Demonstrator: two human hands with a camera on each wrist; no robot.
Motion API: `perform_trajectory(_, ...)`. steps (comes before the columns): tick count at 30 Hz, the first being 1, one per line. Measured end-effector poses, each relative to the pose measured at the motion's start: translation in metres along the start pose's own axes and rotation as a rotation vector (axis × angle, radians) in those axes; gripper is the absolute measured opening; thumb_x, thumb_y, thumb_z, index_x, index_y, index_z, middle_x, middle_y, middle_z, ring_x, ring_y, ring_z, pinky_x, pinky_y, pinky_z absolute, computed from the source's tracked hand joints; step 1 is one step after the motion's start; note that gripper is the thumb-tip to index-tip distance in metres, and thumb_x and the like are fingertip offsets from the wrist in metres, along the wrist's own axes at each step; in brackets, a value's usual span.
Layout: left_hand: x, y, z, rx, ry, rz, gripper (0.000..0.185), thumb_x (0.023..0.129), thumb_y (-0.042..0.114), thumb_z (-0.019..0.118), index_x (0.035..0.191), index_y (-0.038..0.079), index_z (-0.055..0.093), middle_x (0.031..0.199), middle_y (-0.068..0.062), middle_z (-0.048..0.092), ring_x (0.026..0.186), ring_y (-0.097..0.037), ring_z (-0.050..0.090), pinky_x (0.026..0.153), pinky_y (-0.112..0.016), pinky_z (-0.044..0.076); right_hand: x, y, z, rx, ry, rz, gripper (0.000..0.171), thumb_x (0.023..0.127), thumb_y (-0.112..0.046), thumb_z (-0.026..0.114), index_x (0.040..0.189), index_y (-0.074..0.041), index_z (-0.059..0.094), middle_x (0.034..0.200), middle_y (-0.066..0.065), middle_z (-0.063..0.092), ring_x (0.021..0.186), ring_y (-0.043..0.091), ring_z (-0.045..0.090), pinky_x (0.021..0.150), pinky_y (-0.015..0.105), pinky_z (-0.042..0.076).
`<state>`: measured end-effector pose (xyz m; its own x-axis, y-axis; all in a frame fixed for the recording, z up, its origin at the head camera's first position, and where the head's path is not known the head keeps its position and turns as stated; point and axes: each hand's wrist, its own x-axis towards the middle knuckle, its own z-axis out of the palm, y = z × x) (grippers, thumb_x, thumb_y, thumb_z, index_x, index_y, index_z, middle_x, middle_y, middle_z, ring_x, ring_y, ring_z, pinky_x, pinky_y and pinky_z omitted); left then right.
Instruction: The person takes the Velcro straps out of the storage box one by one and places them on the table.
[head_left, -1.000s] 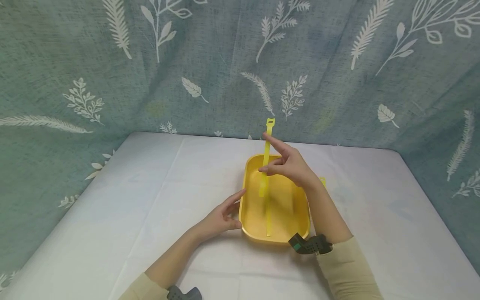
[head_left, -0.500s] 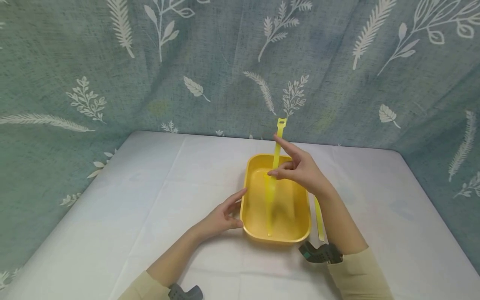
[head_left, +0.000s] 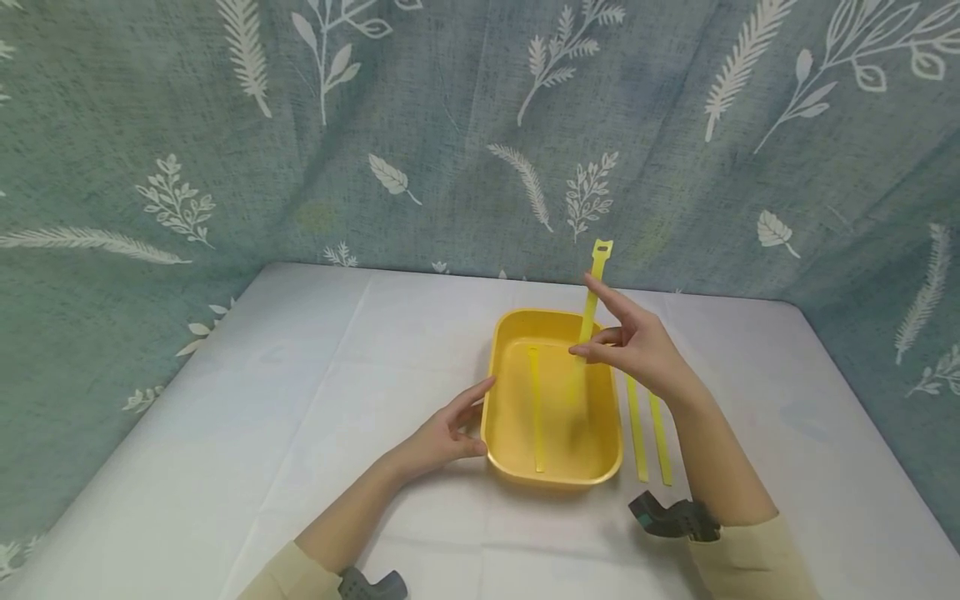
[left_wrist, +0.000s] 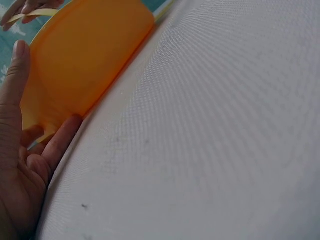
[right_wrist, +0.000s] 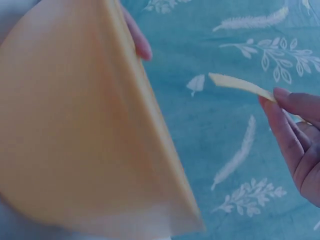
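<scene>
My left hand rests against the left side of a yellow plastic tray, its fingertips at the outer wall. The left wrist view has the thumb extended up along the wall of the tray and the other fingers low by the cloth. Between thumb and fingers my right hand pinches a yellow hook-and-loop cable tie with a slotted head. That tie is held over the tray's right half, head end up; its free end sticks out in the right wrist view. Another cable tie lies lengthwise inside the tray.
Two more yellow cable ties lie side by side on the white tablecloth, right of the tray, partly hidden by the right forearm. A blue-green leaf-patterned curtain stands behind the table.
My right hand has moved right with the cable tie, from over the tray's middle to its right side. The ties in and beside the tray show more fully. The left hand stays put.
</scene>
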<state>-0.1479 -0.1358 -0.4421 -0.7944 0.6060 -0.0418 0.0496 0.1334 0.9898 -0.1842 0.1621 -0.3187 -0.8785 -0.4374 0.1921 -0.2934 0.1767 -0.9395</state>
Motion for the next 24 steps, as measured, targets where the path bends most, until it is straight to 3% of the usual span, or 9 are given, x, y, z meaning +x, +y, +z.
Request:
perform_trajectory(10,0.003,0.0,0.001,-0.025,-0.011,0.002,0.084,0.081,0.005,0.066,0.145,0.03,0.019,0.153,0.001,0.01,0.137,-0.028,0.022,0.093,-0.032,0.046,-0.021,0.011,-0.017,-0.097,0.051,0.02,0.084,0.077,-0.009,0.071,0.142,-0.036,0.025,0.151,-0.005,0.019,0.077,0.018,0.066,0.072,0.026,0.054)
perform_trajectory(16,0.0,0.001,0.001,-0.03,-0.014,0.015,0.083,0.08,0.011,0.068,0.144,0.032,0.019,0.153,0.004,0.012,0.137,-0.026,0.023,0.092,-0.031,0.047,-0.034,0.015,-0.026,-0.096,0.081,0.056,0.085,0.076,-0.009,0.072,0.142,-0.036,0.025,0.152,-0.004,0.018,0.077,0.018,0.066,0.073,0.024,0.054)
perform_trajectory(24,-0.001,0.002,0.001,-0.028,-0.008,0.01,0.083,0.081,0.009,0.067,0.144,0.033,0.02,0.152,0.004,0.012,0.137,-0.026,0.023,0.091,-0.031,0.047,-0.052,0.02,-0.036,-0.1,0.095,0.086,0.086,0.076,-0.009,0.072,0.143,-0.033,0.024,0.152,-0.005,0.015,0.077,0.016,0.066,0.072,0.024,0.054)
